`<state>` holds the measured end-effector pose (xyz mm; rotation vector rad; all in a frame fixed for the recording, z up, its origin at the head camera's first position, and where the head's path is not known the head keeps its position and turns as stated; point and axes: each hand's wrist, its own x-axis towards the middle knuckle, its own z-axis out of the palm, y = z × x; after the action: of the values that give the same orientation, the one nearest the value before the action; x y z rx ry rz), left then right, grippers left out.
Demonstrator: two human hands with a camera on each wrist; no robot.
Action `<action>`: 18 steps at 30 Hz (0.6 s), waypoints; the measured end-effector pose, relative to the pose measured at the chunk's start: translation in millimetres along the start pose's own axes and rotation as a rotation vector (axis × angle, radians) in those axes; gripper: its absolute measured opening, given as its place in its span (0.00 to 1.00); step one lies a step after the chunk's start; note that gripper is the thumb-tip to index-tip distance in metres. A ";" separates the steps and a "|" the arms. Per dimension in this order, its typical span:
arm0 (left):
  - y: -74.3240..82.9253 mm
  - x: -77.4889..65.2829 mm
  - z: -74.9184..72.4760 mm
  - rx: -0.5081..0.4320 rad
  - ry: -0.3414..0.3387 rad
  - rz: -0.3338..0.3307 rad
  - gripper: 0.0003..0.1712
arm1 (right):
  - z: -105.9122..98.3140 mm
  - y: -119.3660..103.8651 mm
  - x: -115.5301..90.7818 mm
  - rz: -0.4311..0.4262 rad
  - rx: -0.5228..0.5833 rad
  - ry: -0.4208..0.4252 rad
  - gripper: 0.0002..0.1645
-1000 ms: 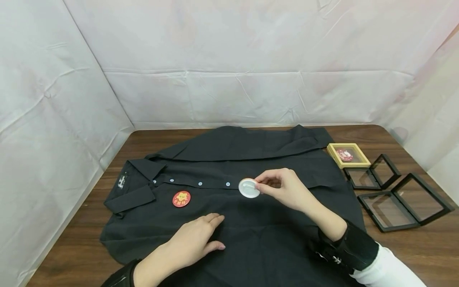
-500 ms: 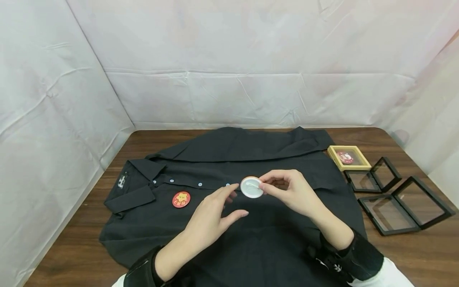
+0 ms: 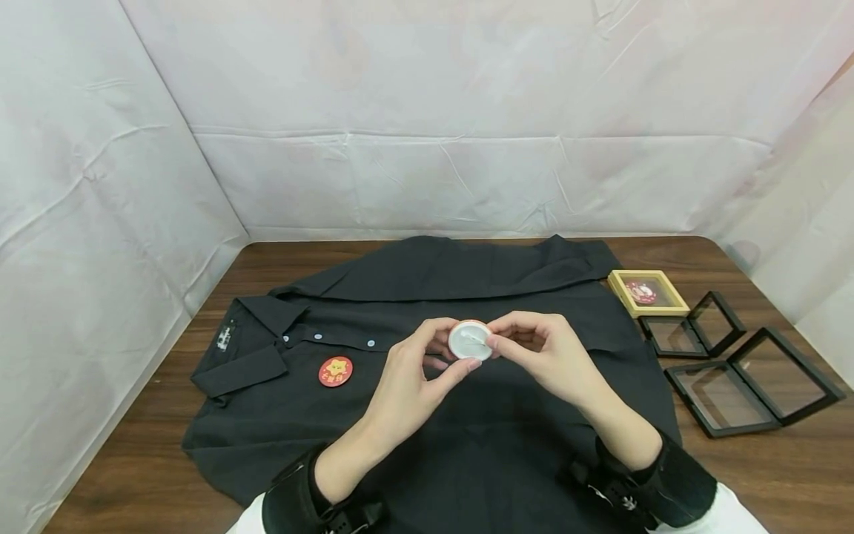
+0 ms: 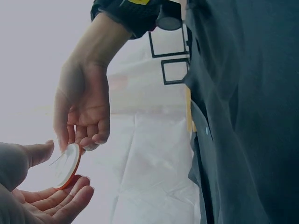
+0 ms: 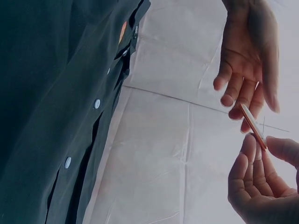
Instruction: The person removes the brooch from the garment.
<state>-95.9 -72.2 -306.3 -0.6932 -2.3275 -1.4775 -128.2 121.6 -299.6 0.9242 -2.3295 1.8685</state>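
Note:
Back side toward me, a round pin badge with a white back and red-orange rim is held above a dark button-up shirt. Its thin pin stands out from the back. My right hand pinches the badge's right edge between thumb and fingers. On the other side, my left hand has its fingers at the badge's rim, while its thumb stands apart from the badge in the left wrist view. A second badge, red with a yellow figure, lies face up on the shirt near the collar.
At the right of the wooden table, two black-framed clear cases, a smaller case and a larger case, stand unfolded. Behind them a yellow-framed case contains a red and white badge. White sheeting closes off the back and sides.
My left hand has risen from the shirt and moved right to the held badge, its fingers reaching the rim. My right hand keeps its pinch, and the badge has shifted slightly up and right.

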 end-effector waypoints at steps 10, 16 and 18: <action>-0.5 4.0 6.6 -0.067 0.083 0.032 0.19 | 3.3 -4.3 -1.4 0.018 0.082 0.062 0.07; -1.6 4.4 6.8 -0.111 0.106 0.033 0.18 | 4.7 -6.7 -2.6 0.024 0.082 0.081 0.07; -2.8 4.2 6.6 -0.134 0.112 0.034 0.17 | 5.8 -7.3 -2.7 0.022 0.082 0.083 0.07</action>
<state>-100.9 -66.2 -309.2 -0.6620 -2.1394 -1.6259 -120.7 116.7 -295.7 0.8146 -2.2410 1.9835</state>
